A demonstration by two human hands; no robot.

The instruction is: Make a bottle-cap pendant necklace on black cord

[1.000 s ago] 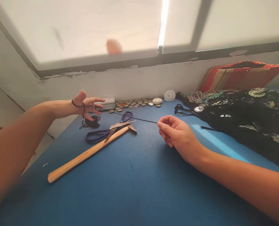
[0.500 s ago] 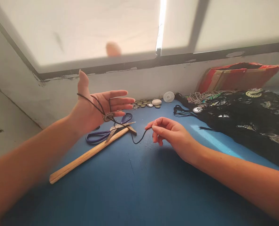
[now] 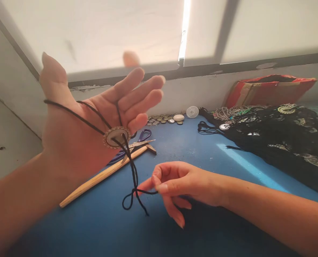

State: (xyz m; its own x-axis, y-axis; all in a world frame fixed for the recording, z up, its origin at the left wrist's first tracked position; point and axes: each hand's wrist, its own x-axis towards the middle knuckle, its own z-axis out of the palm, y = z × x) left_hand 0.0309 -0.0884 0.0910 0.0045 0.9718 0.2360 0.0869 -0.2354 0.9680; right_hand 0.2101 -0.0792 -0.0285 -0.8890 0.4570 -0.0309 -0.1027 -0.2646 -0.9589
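My left hand (image 3: 89, 121) is raised palm up with its fingers stretched out. A black cord (image 3: 78, 115) is looped round the thumb and fingers and crosses the palm. A round bottle-cap disc (image 3: 116, 136) hangs on the cord at the palm's edge. Below it the cord drops and crosses into a small loop (image 3: 129, 200) above the blue table (image 3: 175, 228). My right hand (image 3: 172, 184) pinches the cord's end beside that loop with thumb and forefinger.
Purple-handled scissors (image 3: 141, 137) and a wooden stick (image 3: 100, 177) lie behind my left hand. Several bottle caps (image 3: 161, 119) and a white disc (image 3: 192, 111) line the wall. Black cord work with caps (image 3: 277, 137) fills the right side, with a red box (image 3: 268, 89) behind.
My left hand rose and came closer, the palm opening toward me with the cord and disc. My right hand moved nearer and left, drawing the cord's end into a small loop.
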